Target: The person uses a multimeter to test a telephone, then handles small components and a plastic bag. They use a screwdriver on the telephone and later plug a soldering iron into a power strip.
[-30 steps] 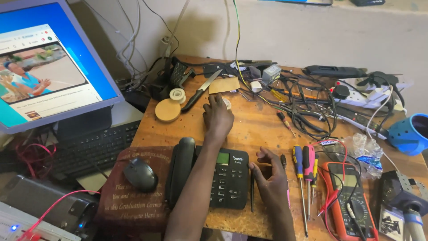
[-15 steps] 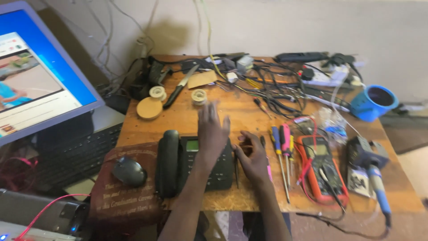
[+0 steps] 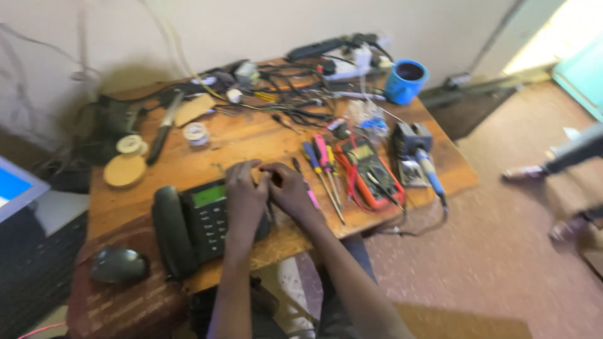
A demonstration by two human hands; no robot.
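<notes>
Our left hand [image 3: 244,191] lay flat on the phone [image 3: 201,216], right hand [image 3: 287,188] curled beside it; a rigid, light plastic body, best gripped by its sides.

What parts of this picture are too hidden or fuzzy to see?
Head view:
- Right side of the desk phone: covered by the left hand and right hand.
- What the fingers pinch: hidden.
- Monitor: cut off by the left edge.
- Cable tangle: blurred.
</notes>
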